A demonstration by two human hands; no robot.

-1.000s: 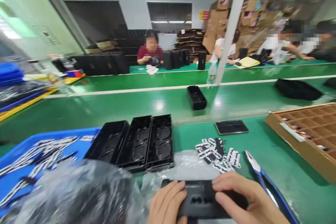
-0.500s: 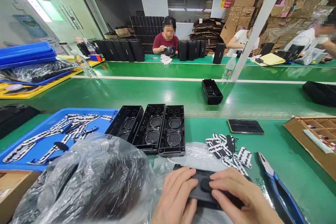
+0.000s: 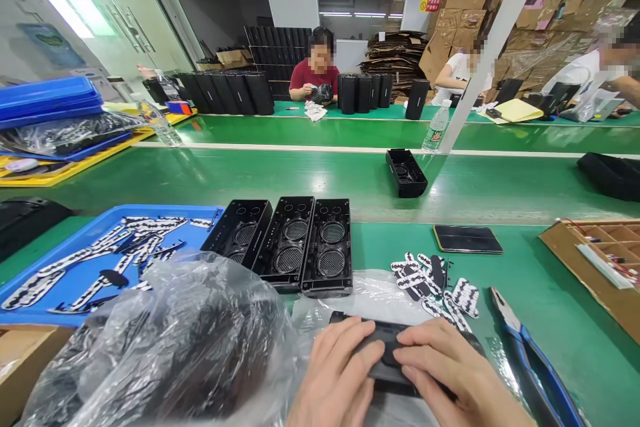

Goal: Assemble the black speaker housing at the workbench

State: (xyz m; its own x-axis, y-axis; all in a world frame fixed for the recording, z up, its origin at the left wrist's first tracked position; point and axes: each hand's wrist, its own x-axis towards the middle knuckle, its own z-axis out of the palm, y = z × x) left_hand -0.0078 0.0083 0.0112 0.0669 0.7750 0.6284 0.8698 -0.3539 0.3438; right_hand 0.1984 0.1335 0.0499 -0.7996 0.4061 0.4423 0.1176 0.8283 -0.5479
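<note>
Right, black plastic part [image 3: 387, 355] sits low-centre on the bench [image 3: 450, 200], approx 6 o'clock in my view, lying flat on a clear plastic sheet [image 3: 370, 297]. Both hands are clamped on it: left hand [image 3: 335, 373] grips the left end w/ fingers over the top, right hand [image 3: 450, 373] covers the right end, its fingertips pressing the middle of the part. The two hands sit close together, nearly touching over the part.

At 12 o'clock from the part, just beyond the sheet, three black speaker housings [image 3: 295, 247] lie side by side, open faces up, round grilles showing. At 2 o'clock, near, a scatter of black-and-white foam pads [image 3: 435, 283]. At 3 o'clock, blue-handled pliers [image 3: 530, 347] lie on the bench, close to my right hand. Further at 1 o'clock, a dark flat phone [image 3: 467, 239]. Far right, a cardboard divider box [image 3: 595, 260] w/ small parts in the cells.

At 9 o'clock, a big crumpled clear bag [image 3: 175, 340] w/ dark items inside, touching the sheet. Behind it at 10 o'clock, a blue tray [image 3: 80, 280] holding long black-and-white strips.

Out on the green conveyor, one lone black housing [image 3: 406, 173] and a water bottle [image 3: 436, 128]. Other people are seated at the far bench w/ upright black speakers.
</note>
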